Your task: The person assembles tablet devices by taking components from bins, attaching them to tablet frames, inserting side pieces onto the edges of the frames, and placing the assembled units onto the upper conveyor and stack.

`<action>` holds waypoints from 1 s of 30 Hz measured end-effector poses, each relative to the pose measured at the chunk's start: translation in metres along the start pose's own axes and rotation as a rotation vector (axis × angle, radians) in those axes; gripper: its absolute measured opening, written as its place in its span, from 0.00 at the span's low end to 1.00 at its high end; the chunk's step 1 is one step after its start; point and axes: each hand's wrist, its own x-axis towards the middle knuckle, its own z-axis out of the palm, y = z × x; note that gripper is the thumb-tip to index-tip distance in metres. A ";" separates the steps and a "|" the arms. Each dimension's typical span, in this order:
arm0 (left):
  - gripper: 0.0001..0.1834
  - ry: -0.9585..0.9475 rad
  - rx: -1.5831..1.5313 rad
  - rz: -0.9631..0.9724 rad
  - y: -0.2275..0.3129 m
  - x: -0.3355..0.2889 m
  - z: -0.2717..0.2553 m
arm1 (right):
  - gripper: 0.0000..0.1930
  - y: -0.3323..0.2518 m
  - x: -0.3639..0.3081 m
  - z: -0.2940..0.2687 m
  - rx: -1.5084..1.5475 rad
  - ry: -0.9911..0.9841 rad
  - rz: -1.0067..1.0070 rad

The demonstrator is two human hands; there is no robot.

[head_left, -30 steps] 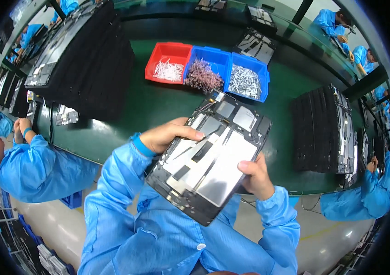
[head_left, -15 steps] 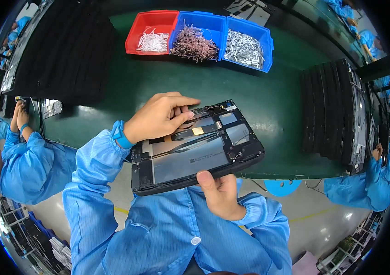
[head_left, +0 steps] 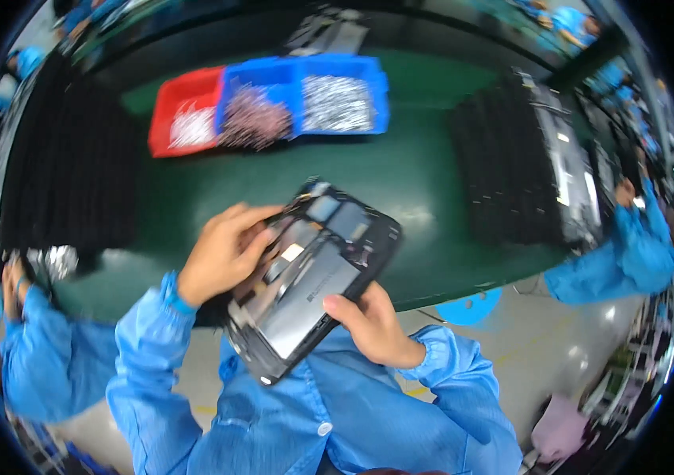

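Black panel (head_left: 311,273) tilted between both hands — right hand (head_left: 370,324) grips its edge; left hand (head_left: 220,253) presses on top.

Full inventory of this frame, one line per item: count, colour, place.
open device panel: 1, black frame with grey inner plates, held over the near table edge
red bin: 1, red, far left of the bin row, silvery small parts inside
blue bins: 2, blue, right of the red bin, one with brownish parts, one with silvery
black stacks: 2, black, one at the left of the table, one at the right
table: 1, green
co-workers' sleeves: 2, blue, lower left and at the right
left hand: 1, fingers on the panel's upper left
right hand: 1, grip on the panel's lower right edge
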 end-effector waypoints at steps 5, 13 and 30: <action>0.21 0.173 -0.117 -0.081 0.006 -0.020 0.033 | 0.26 -0.002 0.018 -0.036 -0.056 0.259 -0.156; 0.20 0.158 -0.603 -0.246 0.003 -0.005 0.025 | 0.30 -0.183 -0.032 -0.107 -0.654 0.720 -0.357; 0.18 0.009 -0.596 -0.327 -0.019 -0.001 0.027 | 0.28 -0.306 0.009 -0.308 -0.530 0.618 -0.238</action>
